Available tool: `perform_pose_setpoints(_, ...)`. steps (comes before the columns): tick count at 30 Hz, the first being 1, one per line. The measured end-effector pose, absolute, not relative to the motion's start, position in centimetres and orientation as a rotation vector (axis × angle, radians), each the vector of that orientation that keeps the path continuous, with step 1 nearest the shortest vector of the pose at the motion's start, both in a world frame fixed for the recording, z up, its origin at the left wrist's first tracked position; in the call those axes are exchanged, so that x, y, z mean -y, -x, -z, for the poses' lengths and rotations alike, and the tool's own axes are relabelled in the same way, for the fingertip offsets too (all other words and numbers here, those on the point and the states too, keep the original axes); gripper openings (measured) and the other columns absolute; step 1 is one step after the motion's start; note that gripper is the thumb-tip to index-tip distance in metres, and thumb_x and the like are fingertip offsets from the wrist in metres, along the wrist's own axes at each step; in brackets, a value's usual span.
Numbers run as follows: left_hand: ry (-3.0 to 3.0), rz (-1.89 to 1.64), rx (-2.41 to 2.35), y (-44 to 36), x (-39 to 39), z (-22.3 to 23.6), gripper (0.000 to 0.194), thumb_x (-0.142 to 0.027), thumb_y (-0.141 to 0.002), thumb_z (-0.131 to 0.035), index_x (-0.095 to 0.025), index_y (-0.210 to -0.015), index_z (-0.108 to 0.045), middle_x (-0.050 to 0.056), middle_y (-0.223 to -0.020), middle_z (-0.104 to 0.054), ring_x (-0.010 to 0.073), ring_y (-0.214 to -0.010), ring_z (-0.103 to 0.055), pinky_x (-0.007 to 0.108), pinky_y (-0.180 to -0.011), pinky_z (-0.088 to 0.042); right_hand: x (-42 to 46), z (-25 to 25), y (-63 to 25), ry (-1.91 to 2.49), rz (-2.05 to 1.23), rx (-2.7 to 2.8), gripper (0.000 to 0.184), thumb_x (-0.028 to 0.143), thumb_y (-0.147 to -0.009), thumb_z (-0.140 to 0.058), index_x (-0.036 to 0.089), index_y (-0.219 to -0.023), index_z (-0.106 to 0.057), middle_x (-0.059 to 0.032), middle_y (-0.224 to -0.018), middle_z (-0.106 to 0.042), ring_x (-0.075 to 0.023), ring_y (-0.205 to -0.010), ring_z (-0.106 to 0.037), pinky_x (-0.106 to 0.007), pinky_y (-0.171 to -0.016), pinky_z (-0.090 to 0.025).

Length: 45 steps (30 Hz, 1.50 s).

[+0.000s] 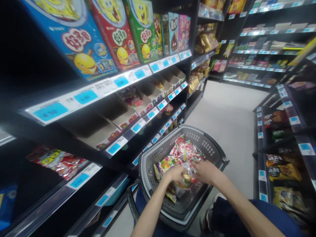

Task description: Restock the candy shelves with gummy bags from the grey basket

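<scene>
A grey plastic shopping basket (208, 135) stands in front of me, with several candy packets inside. Both my hands reach down into it. My left hand (175, 172) has its fingers curled on a shiny, partly clear candy packet (187, 180) with gold and red in it. From the other side my right hand (203, 171) closes on the same packet; its fingertips are partly blurred. Red and white candy packets (184, 148) lie heaped beyond my hands. A yellow and purple packet (166, 163) rests to the left of them.
Shelving on the left carries cartoon snack boxes (120, 39), cardboard display trays (118, 112) and a red candy bag (60, 161). A lower shelf of snack bags (283, 168) lines the right. Pale aisle floor (222, 98) runs between them to stocked shelves (261, 52) at the back.
</scene>
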State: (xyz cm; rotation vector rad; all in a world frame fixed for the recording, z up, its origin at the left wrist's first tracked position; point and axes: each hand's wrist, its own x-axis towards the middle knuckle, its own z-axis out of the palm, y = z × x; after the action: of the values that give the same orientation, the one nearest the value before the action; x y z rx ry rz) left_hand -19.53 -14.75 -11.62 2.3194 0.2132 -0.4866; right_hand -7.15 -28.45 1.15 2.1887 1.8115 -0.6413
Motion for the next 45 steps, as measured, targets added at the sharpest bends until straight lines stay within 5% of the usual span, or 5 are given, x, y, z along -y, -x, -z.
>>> perform_pose_setpoints(7, -1.77, -0.343, -0.434, 19.8, 13.6, 9.7, 0.047, -0.05, -0.091, -0.05, -0.017, -0.124, -0.057, 0.009, -0.1, -0.067, 0.0166, -0.087, -0.063, 0.027, -0.079, -0.049, 29.3, -0.6, 5.5, -2.404, 0.701, -1.693, 0.094, 0.03, -0.086, -0.074, 0.007, -0.16, -0.021, -0.0258, -0.147, -0.049, -0.0408, -0.133, -0.05, -0.053, -0.105, -0.044)
perform_pose_setpoints(12, -0.85, -0.641, -0.468, 21.0, 13.4, 9.0, 0.062, -0.045, -0.063, -0.079, -0.022, -0.118, -0.06, 0.005, -0.103, -0.071, 0.0213, -0.093, -0.07, 0.033, -0.088, -0.053, 28.2, 0.5, 6.5, -2.661, 0.637, -2.055, 0.104, 0.042, -0.087, -0.072, 0.014, -0.162, -0.005, -0.026, -0.157, -0.034, -0.0396, -0.144, -0.038, -0.056, -0.113, -0.038)
perform_pose_setpoints(18, -0.552, -0.606, -0.494, 21.6, 13.9, 8.6, 0.068, -0.043, -0.053, -0.082, -0.021, -0.116, -0.066, 0.008, -0.106, -0.075, 0.0324, -0.105, -0.069, 0.046, -0.096, -0.055, 26.7, 2.5, 7.5, -2.914, 0.793, -2.417, 0.094, 0.058, -0.075, -0.079, 0.014, -0.149, -0.042, -0.0236, -0.148, -0.048, -0.0363, -0.14, -0.045, -0.053, -0.116, -0.036)
perform_pose_setpoints(25, -0.493, -0.569, -0.446, 21.1, 12.9, 7.4, 0.064, -0.065, -0.073, -0.071, -0.021, -0.119, -0.066, 0.012, -0.124, -0.07, 0.0334, -0.127, -0.059, 0.05, -0.106, -0.05, 25.9, 1.3, 7.9, -3.02, 1.954, -1.813, 0.048, 0.057, -0.067, -0.084, 0.013, -0.08, -0.067, -0.0025, -0.07, -0.068, -0.015, -0.049, -0.061, -0.024, -0.043, -0.045)
perform_pose_setpoints(45, -0.789, -0.668, -0.491, 19.7, 14.6, 7.3, 0.076, -0.029, -0.06, -0.092, -0.022, -0.129, -0.062, 0.012, -0.137, -0.063, 0.0185, -0.1, -0.072, 0.025, -0.084, -0.058, 25.3, 0.6, 8.2, -3.359, 3.002, -0.594, 0.053, 0.014, -0.055, -0.094, 0.014, -0.1, -0.066, -0.0094, -0.096, -0.077, -0.0174, -0.077, -0.075, -0.02, -0.067, -0.061)
